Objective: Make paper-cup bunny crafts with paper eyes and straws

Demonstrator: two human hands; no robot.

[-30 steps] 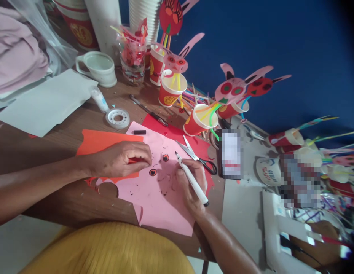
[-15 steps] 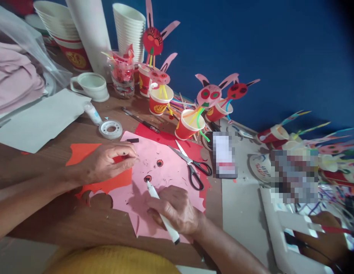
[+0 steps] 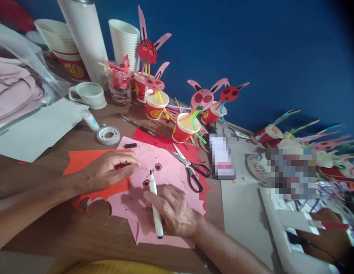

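My right hand (image 3: pixel 173 209) grips a white marker (image 3: pixel 155 205), its tip up near two small round paper eyes (image 3: pixel 157 166) lying on a pink paper sheet (image 3: pixel 154 190). My left hand (image 3: pixel 108 171) rests on the left part of that sheet, fingers pinched on a small red paper piece (image 3: pixel 122 166). An orange sheet (image 3: pixel 85 167) lies under my left hand. The marker's black cap (image 3: pixel 130 145) lies at the pink sheet's far edge.
Scissors (image 3: pixel 188 167) lie right of the pink sheet on red paper (image 3: pixel 162 141). A tape roll (image 3: pixel 108 135), glue tube (image 3: pixel 90 121), white mug (image 3: pixel 88 94), cup stacks (image 3: pixel 124 40) and several bunny-faced red cups (image 3: pixel 184 129) stand behind. Another person's hand (image 3: pixel 328 236) is at lower right.
The view tilted up a little. My right hand swung the marker from the sheet's right side down and left; its tip now sits between the two paper eyes. My left hand stayed put.
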